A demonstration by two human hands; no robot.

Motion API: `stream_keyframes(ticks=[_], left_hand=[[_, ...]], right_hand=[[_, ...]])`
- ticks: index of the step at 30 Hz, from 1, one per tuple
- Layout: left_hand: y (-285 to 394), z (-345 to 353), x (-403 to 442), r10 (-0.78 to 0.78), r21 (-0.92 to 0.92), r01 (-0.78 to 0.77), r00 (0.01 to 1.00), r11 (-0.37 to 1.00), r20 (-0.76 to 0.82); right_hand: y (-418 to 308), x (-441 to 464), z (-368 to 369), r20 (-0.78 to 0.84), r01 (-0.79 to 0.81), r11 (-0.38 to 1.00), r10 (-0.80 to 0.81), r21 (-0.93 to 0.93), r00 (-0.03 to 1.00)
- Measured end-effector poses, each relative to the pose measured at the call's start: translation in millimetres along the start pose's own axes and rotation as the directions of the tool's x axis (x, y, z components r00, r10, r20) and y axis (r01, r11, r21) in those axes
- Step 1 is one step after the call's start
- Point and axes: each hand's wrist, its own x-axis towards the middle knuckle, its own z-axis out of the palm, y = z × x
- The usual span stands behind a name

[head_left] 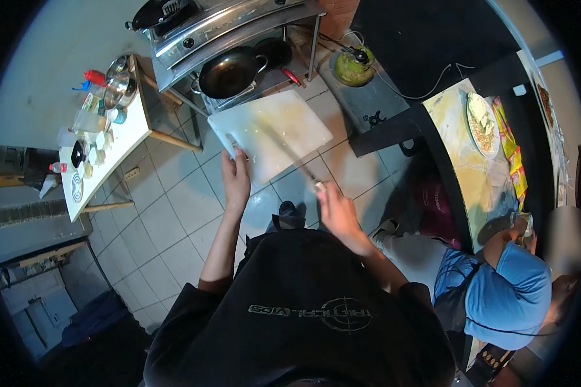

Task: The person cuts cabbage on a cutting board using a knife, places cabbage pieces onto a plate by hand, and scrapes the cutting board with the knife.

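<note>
My left hand [236, 177] grips the near left edge of a white cutting board [290, 122], by its handle slot, and the board is held up above the tiled floor. In my right hand [337, 209] is the handle of a knife [284, 145], its blade blurred and lying across the board toward the upper left. A few small bits and a faint yellowish stain show on the board's surface.
Ahead stands a metal stove [226, 32] with a wok [229, 72] on its lower shelf. A green gas cylinder [354, 68] is at the front right. Left is a table [119, 151] with bowls and containers. At right, a person in blue [510, 284] works by a counter [455, 142] holding a plate [481, 126].
</note>
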Motion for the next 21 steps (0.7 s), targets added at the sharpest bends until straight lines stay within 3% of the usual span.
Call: stream_keyframes(ticks=[1,3,5,6,7,9,10,11,13,15,17,19,21], left_hand=[[-1.2,-2.2,4.4,0.007,-0.007,-0.007,1.0,1.0,0.011],[-2.8,-8.2,9.3,0.05,0.02,-0.05,0.999,0.999,0.014],[-0.8,-14.3,16.7,0.051,0.033,-0.053,0.998,0.998,0.047],[-0.4,-13.8,19.7,0.08,0.023,-0.081,0.996,0.996,0.041],[-0.1,-13.7,22.4,0.107,0.014,-0.108,0.994,0.994,0.033],[-1.2,-13.9,26.8,0.045,0.05,-0.047,0.998,0.998,0.035],[-1.4,-12.7,29.5,0.052,0.043,-0.054,0.998,0.998,0.045],[-1.3,-10.2,32.3,0.06,0.032,-0.062,0.997,0.998,0.053],[-2.1,-6.1,36.0,0.069,-0.003,-0.069,0.995,0.998,0.067],[2.8,-6.5,35.2,0.07,-0.032,-0.068,0.995,0.997,0.071],[13.5,-6.1,34.0,0.152,-0.02,-0.151,0.982,0.988,0.115],[6.2,-7.7,39.2,0.125,-0.022,-0.123,0.985,0.992,0.116],[3.3,-7.9,38.4,0.096,-0.028,-0.094,0.987,0.995,0.13]], right_hand=[[-10.6,-0.7,0.3,0.0,0.174,0.985,-0.174,0.012,0.985],[-12.9,5.3,5.7,0.052,0.17,0.985,-0.168,-0.038,0.984],[17.9,18.7,24.9,-0.09,-0.061,0.994,0.054,-0.087,0.995],[22.0,29.0,21.3,-0.07,-0.225,0.969,0.219,-0.097,0.973],[21.8,29.9,20.0,-0.078,-0.229,0.968,0.222,-0.097,0.972],[6.2,29.7,8.1,-0.085,-0.151,0.984,0.143,-0.093,0.986],[-1.8,23.8,10.0,-0.113,0.001,1.0,-0.004,-0.03,0.994],[-10.7,20.2,8.2,-0.122,-0.004,0.999,0.0,-0.032,0.993],[-23.9,19.0,3.0,-0.022,0.186,0.978,-0.188,-0.09,0.982],[-0.2,29.3,16.2,-0.037,0.108,0.991,-0.111,-0.073,0.993],[8.2,45.6,14.5,-0.12,-0.271,0.962,0.274,0.041,0.954],[1.4,38.9,15.5,-0.139,-0.228,0.973,0.23,0.032,0.963],[-17.5,25.0,17.0,-0.107,0.074,0.994,-0.065,0.078,0.992]])
